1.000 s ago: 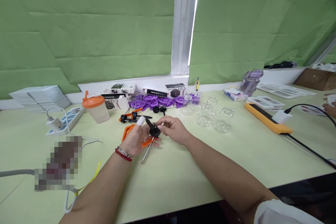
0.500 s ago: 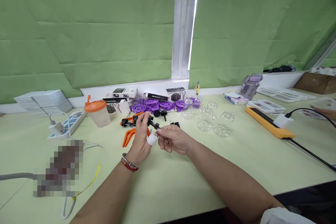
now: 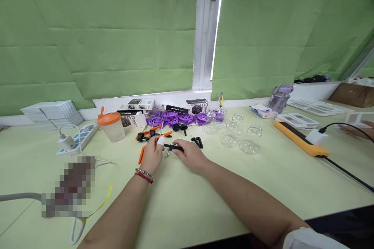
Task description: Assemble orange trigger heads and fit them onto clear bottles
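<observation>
A slim black rod [image 3: 170, 146] spans the gap between my two hands, lying nearly level just above the table. My left hand [image 3: 152, 155], with white tape round one finger, is closed on its left end. The fingers of my right hand [image 3: 191, 155] pinch the other end. Small metal pins [image 3: 167, 153] show beneath the rod; whether they touch it I cannot tell. An orange V-shaped part [image 3: 141, 155] is partly hidden behind my left hand. Beyond it lie black-capped rods [image 3: 142, 137]. Short black tubes [image 3: 199, 142] and round black knobs [image 3: 175, 127] lie farther back.
Purple openwork discs [image 3: 172, 118] are heaped by the boxes [image 3: 197, 106]. Clear glass vessels [image 3: 248, 146] stand to the right, near an orange power strip [image 3: 300, 138]. An orange-lidded cup [image 3: 112, 126] and white power strip [image 3: 84, 137] stand left. Another person's hand [image 3: 358, 130] holds a white frame.
My hands have lowered and turned, bringing the rod from a slant to nearly level. My right hand has gone from fingertips pointing left to a palm-down pinch. The view has shifted slightly.
</observation>
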`<state>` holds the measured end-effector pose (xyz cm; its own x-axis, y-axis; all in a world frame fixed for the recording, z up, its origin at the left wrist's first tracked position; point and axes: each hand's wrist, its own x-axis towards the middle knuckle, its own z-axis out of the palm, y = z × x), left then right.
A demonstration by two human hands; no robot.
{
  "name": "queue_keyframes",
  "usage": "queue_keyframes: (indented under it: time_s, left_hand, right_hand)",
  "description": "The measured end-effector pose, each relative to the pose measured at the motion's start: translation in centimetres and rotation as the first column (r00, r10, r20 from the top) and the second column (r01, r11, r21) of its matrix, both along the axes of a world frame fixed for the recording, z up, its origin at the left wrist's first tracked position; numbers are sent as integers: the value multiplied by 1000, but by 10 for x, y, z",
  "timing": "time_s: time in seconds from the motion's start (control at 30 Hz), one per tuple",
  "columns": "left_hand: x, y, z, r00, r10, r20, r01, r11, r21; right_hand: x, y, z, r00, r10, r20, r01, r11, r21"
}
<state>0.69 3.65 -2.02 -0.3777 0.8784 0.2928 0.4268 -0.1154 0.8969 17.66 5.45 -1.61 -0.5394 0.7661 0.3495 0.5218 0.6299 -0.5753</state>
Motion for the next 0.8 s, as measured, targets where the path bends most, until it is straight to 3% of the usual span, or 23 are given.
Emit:
queue_keyframes:
  time_s: [0.1, 0.2, 0.33, 0.43, 0.6, 0.8]
  left_hand:
    - [-6, 6, -7, 1000, 3, 19, -3, 1000, -11]
    - [-14, 9, -11, 998, 41, 40, -41, 999, -3]
    - [-27, 11, -11, 963, 270, 13, -270, 962, 29]
    - [-36, 11, -10, 934, 358, -15, -357, 934, 20]
    - [-39, 12, -10, 923, 384, -24, -384, 923, -7]
    - [-39, 15, -10, 919, 395, -12, -395, 918, -39]
  right_hand:
    - [-13, 8, 0, 992, -75, 105, 67, 995, 80]
    - [-28, 27, 2, 948, -226, 226, 200, 971, 129]
    - [-50, 58, 4, 892, -374, 255, 348, 927, 141]
    - [-66, 76, 0, 877, -394, 275, 379, 919, 107]
    - [-88, 93, -13, 863, -398, 310, 393, 916, 80]
    - [-92, 106, -21, 841, -389, 375, 394, 917, 66]
